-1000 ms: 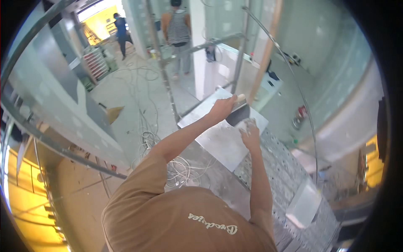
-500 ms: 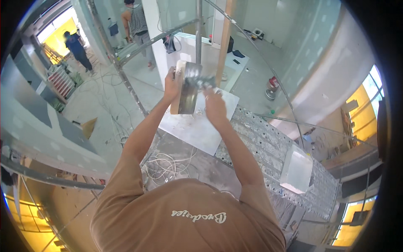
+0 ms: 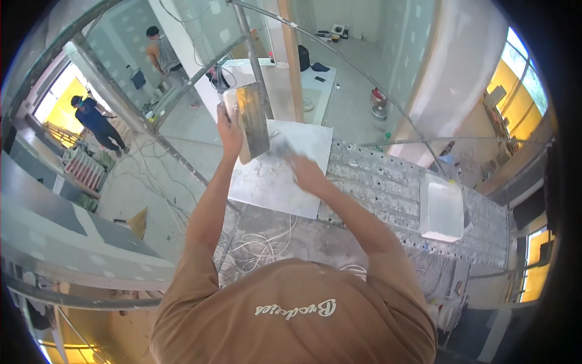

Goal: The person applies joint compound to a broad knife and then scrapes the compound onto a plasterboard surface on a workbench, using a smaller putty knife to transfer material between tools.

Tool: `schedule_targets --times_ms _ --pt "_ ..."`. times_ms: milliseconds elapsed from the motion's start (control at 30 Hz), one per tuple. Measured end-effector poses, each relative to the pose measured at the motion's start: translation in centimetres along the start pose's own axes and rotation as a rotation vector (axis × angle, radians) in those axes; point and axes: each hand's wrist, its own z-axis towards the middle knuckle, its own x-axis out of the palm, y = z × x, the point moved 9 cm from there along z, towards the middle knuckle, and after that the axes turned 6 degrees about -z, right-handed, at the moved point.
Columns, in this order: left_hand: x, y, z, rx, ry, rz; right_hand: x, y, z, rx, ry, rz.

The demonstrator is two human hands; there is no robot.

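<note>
My left hand (image 3: pixel 229 130) is closed on a wide plastering trowel (image 3: pixel 254 121), held upright over a white board. Its metal blade is streaked, with a pale strip along the edge by my fingers. My right hand (image 3: pixel 308 174) is closed around a small putty knife (image 3: pixel 280 147), smeared by motion, close to the lower right corner of the trowel blade. Below both hands lies the white board (image 3: pixel 285 188), with bits of filler scattered on it.
A perforated metal scaffold plank (image 3: pixel 376 176) runs right from the board and carries a white tub (image 3: pixel 441 209). Scaffold poles (image 3: pixel 251 60) cross ahead. Tangled white cable (image 3: pixel 260 249) lies below. One person (image 3: pixel 97 124) walks at far left; another (image 3: pixel 163 54) stands beyond the scaffold.
My right hand and the putty knife have moved down along the trowel, from its upper part toward its lower corner. The trowel leans a little differently. The view has shifted. The person at left has turned.
</note>
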Motion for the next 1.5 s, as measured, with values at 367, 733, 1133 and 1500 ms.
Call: schedule_targets --times_ms 367,733,1133,1500 --pt "2.2 -7.8 -16.9 0.722 0.632 0.405 5.0 -4.5 -17.0 0.740 -0.192 1.831" --pt "2.8 -5.6 -24.5 0.547 0.494 0.427 6.0 -2.1 -15.8 0.999 -0.326 1.852" --pt "-2.5 6.9 -33.9 -1.105 -0.386 -0.747 0.0 -6.7 -15.7 0.412 -0.181 0.547" --pt "2.7 9.9 -43.2 -1.221 -0.611 -0.843 -1.5 -2.3 -14.0 -0.185 0.325 -0.309"
